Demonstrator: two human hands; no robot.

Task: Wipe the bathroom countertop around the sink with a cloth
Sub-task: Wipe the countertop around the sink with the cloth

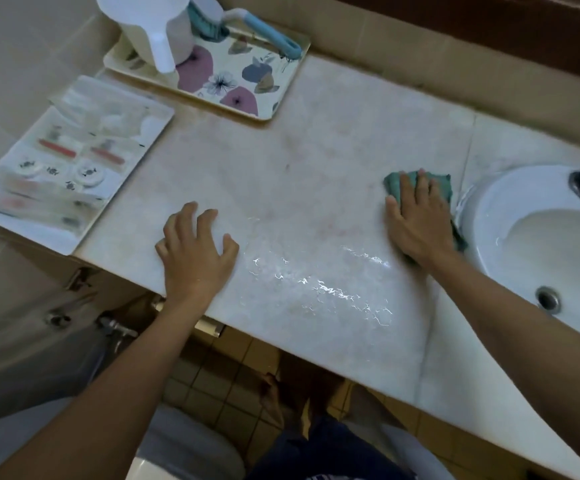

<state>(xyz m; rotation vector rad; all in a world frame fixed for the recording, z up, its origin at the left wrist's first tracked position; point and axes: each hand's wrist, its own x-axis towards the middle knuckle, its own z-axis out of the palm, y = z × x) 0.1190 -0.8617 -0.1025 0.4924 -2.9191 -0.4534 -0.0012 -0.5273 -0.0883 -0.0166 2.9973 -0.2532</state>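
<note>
Right hand [418, 220] flat, fingers straight, pressing cloth [441, 183] onto countertop [299, 168] just beside left rim of sink [482, 216] — cloth's long axis runs front-to-back along rim. Bare slab lies leftward, toward left hand [195, 251], braced on fingertips, holding nothing. Count: one cloth, one sink, two trays — floral tray [271, 95], white tray [150, 123].

Right hand [420, 223] presses teal cloth [439, 187] flat on countertop [316, 161] (beside sink [510, 202]); left hand [195, 251] braced.

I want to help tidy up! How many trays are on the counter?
2. A flowery tray sits at the back, holding a white jug and a brush. A white tray of toiletries sits at the left end of the counter. None seem hidden.
</note>
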